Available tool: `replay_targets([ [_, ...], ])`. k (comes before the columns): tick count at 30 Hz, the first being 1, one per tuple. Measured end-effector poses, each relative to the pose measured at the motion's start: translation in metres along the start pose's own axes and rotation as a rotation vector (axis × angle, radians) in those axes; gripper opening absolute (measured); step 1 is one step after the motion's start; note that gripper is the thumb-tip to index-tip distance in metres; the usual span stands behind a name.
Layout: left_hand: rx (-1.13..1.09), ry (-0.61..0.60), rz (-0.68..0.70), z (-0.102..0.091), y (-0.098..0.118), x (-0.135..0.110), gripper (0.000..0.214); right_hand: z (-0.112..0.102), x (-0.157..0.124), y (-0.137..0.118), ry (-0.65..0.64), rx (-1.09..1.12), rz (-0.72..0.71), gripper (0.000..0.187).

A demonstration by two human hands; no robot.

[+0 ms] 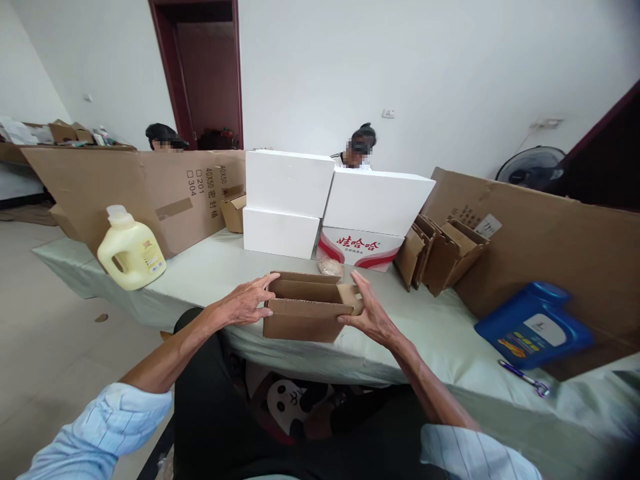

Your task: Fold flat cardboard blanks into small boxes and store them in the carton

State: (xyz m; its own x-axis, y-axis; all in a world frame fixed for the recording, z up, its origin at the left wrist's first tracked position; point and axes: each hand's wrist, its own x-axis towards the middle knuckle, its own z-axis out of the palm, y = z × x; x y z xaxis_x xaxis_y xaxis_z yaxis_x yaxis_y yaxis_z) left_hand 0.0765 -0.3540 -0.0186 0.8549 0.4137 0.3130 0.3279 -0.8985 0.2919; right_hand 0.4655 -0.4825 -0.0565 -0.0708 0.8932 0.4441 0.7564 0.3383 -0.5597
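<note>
A small brown cardboard box [309, 321] with its top uncovered stands at the table's front edge, between my two hands. My left hand [249, 301] grips its left end, the thumb on the near wall and the fingers at the far corner. At the right end, my right hand [369, 312] is closed round the box, thumb low on the near side and fingers up by a raised flap. No contents show in the part of the box I can see. Just behind it lies a clear plastic-wrapped bundle [331, 267], whose kind I cannot make out.
White boxes [283, 233] and a red-and-white carton [357, 248] are stacked behind. A yellow jug [131, 250] stands left. At right are folded cardboard boxes [445, 257], a blue bottle [535, 327] and a purple-handled tool [523, 378]. Large cardboard panels [175, 193] flank the table; two people sit beyond.
</note>
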Motion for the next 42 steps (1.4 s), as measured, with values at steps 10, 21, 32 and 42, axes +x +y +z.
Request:
replay_targets([
  [10,-0.125,0.036,0.032,0.002,0.0,-0.007,0.012,0.064,-0.034,0.01,-0.094,0.48,0.227,0.119],
  [21,0.22,0.208,-0.034,0.036,0.0,-0.041,0.114,0.045,-0.016,-0.001,-0.012,0.804,0.475,0.088],
  [32,0.249,0.182,0.191,0.051,0.007,-0.044,0.117,0.021,-0.012,-0.017,-0.235,1.053,0.943,0.053],
  [42,-0.384,0.268,-0.066,0.031,0.014,-0.044,0.128,0.001,-0.013,-0.033,-0.392,0.882,0.834,0.068],
])
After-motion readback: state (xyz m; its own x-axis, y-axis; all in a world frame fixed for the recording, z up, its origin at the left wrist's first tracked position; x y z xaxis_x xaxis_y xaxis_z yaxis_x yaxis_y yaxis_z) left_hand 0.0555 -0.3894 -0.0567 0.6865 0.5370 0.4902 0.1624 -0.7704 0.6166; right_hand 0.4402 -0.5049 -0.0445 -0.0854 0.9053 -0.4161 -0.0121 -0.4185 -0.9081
